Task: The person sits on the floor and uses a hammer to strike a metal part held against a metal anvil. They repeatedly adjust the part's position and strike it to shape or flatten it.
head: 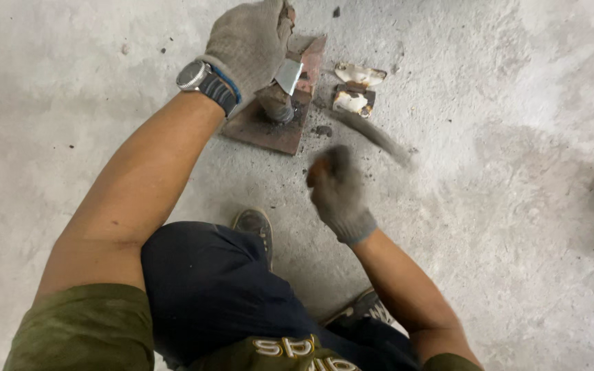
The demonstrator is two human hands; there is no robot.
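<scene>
Metal piece (pixel 288 75) stands on a rusty plate (pixel 262 127) on the concrete floor (pixel 482 206), the gloved left hand (pixel 252 41) clamped around it. The right hand (pixel 338 189) grips a blurred hammer (pixel 372 134) just beside the plate. White scraps (pixel 353 88) lie near.

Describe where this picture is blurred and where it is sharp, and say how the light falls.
Head view: the right hand and the long tool it swings are smeared by motion blur; the left hand, wristwatch and rusty plate are sharp; the light is soft and even on the concrete floor, with faint shadows and no glare.
</scene>
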